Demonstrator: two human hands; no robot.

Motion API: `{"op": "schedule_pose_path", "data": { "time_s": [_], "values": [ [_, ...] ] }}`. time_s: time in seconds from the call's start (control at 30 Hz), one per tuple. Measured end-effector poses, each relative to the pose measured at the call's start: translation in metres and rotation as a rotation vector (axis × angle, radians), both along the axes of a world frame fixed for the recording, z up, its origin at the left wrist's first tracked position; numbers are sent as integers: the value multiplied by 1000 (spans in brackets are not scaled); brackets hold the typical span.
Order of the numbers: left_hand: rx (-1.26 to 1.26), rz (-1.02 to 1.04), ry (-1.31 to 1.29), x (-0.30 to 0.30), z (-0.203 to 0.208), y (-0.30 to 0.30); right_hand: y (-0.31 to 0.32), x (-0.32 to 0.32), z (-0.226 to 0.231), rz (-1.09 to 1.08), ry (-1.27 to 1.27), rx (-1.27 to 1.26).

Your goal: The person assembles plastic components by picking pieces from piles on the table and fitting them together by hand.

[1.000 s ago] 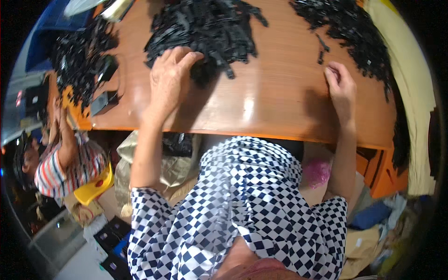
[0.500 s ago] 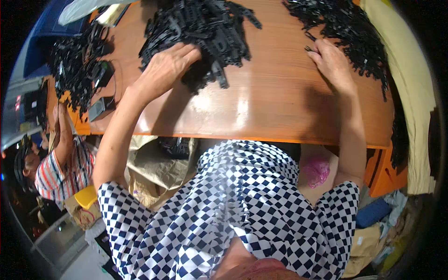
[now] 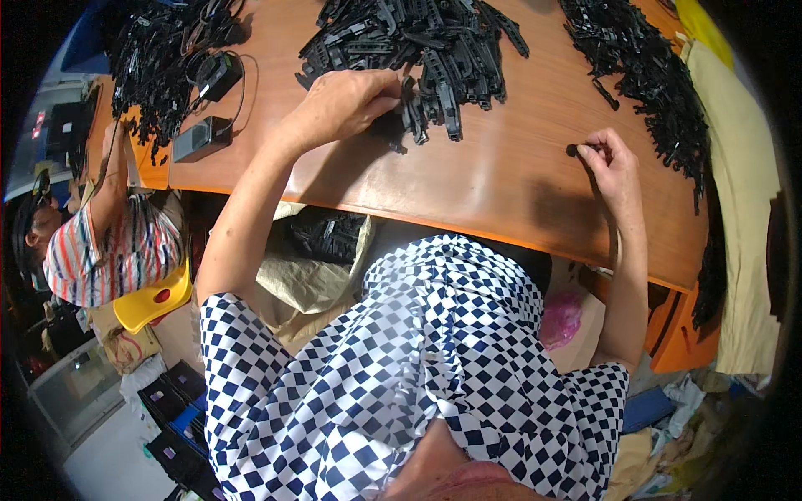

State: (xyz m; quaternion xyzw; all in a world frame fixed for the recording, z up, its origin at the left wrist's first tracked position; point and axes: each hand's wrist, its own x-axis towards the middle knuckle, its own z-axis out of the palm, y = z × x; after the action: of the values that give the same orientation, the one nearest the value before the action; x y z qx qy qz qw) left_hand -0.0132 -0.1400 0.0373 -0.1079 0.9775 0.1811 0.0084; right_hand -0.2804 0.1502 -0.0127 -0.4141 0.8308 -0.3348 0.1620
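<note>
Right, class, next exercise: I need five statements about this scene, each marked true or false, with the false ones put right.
1. The right hand pinches a small black piece. True.
2. The left hand is at the right pile. False: it is at the near edge of the middle pile.
3. The pink plastic lies on the table. False: it is below the table's near edge.
4. A dark box sits left of the left hand. True.
5. The shirt is plain red. False: it is dark-and-white checked.
</note>
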Motion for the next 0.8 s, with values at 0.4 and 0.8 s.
{"op": "schedule_pose_path", "data": {
  "time_s": [0.4, 0.8],
  "values": [
    [147, 359, 39, -5, -39, 7, -5, 36, 16, 153, 453, -1],
    [35, 407, 111, -45, -37, 35, -50, 89, -7, 48, -139, -269]
  ]
}}
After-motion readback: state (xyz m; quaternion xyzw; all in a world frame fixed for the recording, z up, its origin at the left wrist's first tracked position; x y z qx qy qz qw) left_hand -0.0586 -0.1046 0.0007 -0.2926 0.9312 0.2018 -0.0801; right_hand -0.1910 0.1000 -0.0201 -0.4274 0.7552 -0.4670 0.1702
